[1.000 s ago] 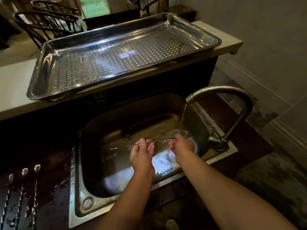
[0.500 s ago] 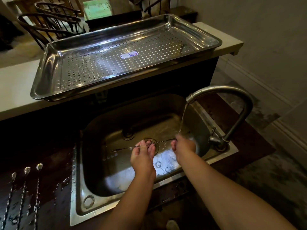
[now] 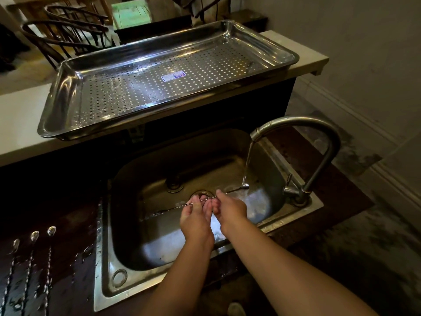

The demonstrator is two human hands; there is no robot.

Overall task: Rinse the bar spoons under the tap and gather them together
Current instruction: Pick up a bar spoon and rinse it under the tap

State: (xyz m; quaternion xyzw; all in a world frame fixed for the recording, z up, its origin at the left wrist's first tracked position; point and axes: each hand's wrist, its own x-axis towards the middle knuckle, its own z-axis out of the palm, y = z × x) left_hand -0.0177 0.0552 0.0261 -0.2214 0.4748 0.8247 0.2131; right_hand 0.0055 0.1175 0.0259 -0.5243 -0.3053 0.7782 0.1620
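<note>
Both your left hand (image 3: pixel 195 218) and right hand (image 3: pixel 230 209) pinch the bar spoon (image 3: pixel 245 186) over the sink (image 3: pixel 293 218), bowl under the tap (image 3: pixel 296 124) stream. Risk: the wet, twisted stem slips into the drain (image 3: pixel 202 194) below. Three other spoons (image 3: pixel 34 236) lie left of the sink.

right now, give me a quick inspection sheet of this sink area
surface: dark counter left of the sink, wet with droplets
job's things: one bar spoon held across the basin, its bowl under the running tap; three bar spoons lying side by side on the counter
clutter: empty perforated steel tray on the ledge behind
grippers: left hand and right hand both pinch the spoon's stem
cables: nothing seen
surroundings: dark chairs beyond the ledge, stained floor at right
</note>
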